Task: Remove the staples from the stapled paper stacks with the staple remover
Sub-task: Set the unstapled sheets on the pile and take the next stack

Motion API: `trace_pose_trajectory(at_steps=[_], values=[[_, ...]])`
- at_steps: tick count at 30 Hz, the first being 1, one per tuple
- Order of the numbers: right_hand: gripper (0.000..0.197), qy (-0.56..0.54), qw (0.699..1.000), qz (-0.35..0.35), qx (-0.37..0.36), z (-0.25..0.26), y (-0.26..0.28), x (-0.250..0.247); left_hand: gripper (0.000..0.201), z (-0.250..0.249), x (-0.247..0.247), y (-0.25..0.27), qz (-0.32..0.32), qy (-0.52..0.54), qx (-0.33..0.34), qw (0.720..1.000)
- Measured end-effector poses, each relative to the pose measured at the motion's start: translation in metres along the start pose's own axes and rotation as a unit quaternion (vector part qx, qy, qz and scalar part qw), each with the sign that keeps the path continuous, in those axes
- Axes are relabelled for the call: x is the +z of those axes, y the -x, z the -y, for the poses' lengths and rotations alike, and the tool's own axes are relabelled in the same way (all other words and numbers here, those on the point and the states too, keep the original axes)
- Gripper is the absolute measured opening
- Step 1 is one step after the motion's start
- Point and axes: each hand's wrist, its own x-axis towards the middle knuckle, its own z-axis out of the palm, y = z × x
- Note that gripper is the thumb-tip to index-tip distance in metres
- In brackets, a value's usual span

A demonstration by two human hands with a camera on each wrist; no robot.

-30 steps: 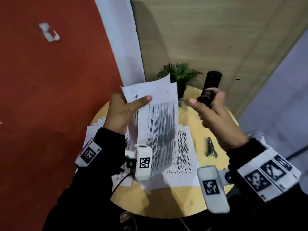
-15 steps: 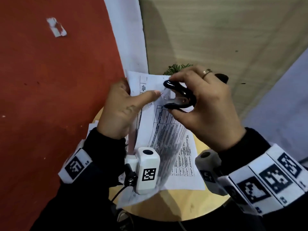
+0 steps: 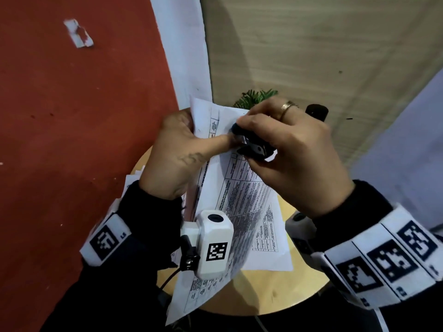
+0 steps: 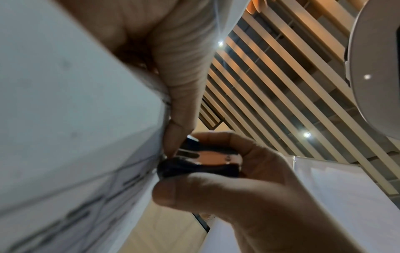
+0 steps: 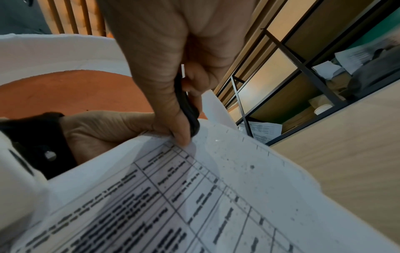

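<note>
- Left hand [image 3: 177, 154] grips the stapled paper stack [image 3: 242, 192] up off the round wooden table [image 3: 275, 293], thumb lying across the top sheet near its far-left corner, fingers curled behind.
- Right hand [image 3: 287, 161] is clamped on the black staple remover [image 3: 254, 144], finger on top and thumb underneath, squeezing it.
- Left wrist view: staple remover [image 4: 201, 162] has its metal claws pressed against the sheet edge right beside the left thumb tip. The staple itself isn't visible, so can't tell if the claws are under it or if it's already out.
- Right wrist view: the remover's black body [image 5: 186, 106] sits at the top margin of the printed table page [image 5: 216, 196], with small dark marks along the paper edge, too small to tell if they're staples or holes.
- Progress, my read: mid-pull on this stack's staple, not finished. Nothing shows a freed staple.
- More printed sheets [image 3: 271, 238] lie flat on the table under the held stack, and others [image 3: 134, 180] poke out on the left behind the left wrist. Can't tell which are done and which are still stapled.
- Far side of the table: small green plant [image 3: 256, 97] and a dark cylindrical object [image 3: 316, 111], both mostly hidden behind the right hand.
- Left to do: finish this staple, check the other sheets, repeat.
</note>
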Motion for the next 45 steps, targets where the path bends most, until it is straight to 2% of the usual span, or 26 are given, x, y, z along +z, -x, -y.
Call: trace_pose_trajectory(at_steps=[6,14,32,36,45], values=[[0.024,0.016,1.0,0.022,-0.007,-0.002,0.001,-0.002,0.026,-0.002,-0.001,0.002,0.021,-0.004,-0.015,1.0],[0.027,-0.006,1.0,0.012,-0.007,-0.003,-0.002,-0.006,0.025,-0.004,-0.004,0.0,0.043,0.02,-0.025,0.999],[0.022,0.019,0.999,0.006,-0.031,-0.005,0.0,-0.002,0.022,0.001,-0.006,0.001,0.066,0.051,-0.034,0.996],[0.018,0.019,0.999,0.011,-0.037,-0.004,0.002,-0.002,0.032,0.003,-0.007,0.002,0.089,0.075,-0.032,0.993],[0.019,-0.029,1.0,-0.005,-0.003,-0.006,-0.001,-0.011,0.033,0.008,-0.01,0.0,0.1,0.112,-0.06,0.987]])
